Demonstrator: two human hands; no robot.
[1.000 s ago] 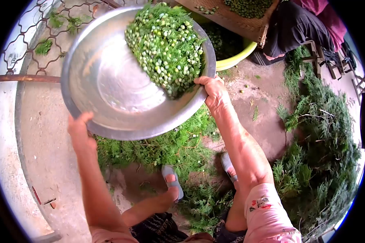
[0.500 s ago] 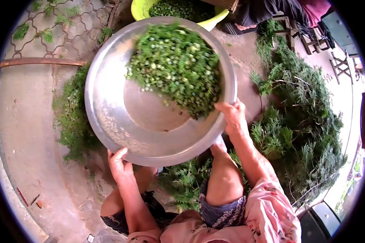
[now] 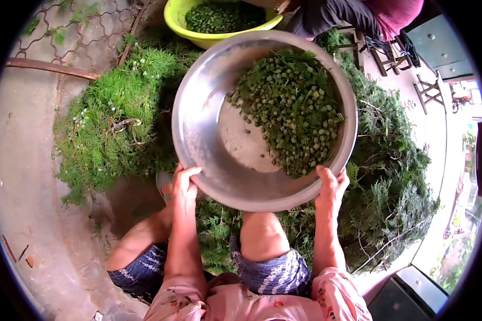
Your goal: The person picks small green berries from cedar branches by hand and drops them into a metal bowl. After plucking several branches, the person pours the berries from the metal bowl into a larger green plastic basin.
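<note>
A wide metal basin (image 3: 198, 91) is held up in front of me between both hands. Round green seed cones mixed with leafy sprigs (image 3: 294, 112) lie heaped on its right side, and a few loose ones sit on the bare bottom. My left hand (image 3: 185, 182) grips the rim at the lower left, thumb over the edge. At the lower right, my right hand (image 3: 332, 184) is closed on the rim, its thumb on top. The fingers under the basin are hidden.
A yellow-green tub (image 3: 182, 27) holding more green cones stands beyond the basin, near another person's dark trouser leg (image 3: 340, 18). Cut conifer branches (image 3: 391, 182) are piled to the right, with a brighter green heap (image 3: 118, 117) to the left. Small stools (image 3: 428, 91) stand at the far right.
The basin has moved to the right and slightly down, with both hands still on its rim. The heap inside has shifted right, and more of the left branch pile shows.
</note>
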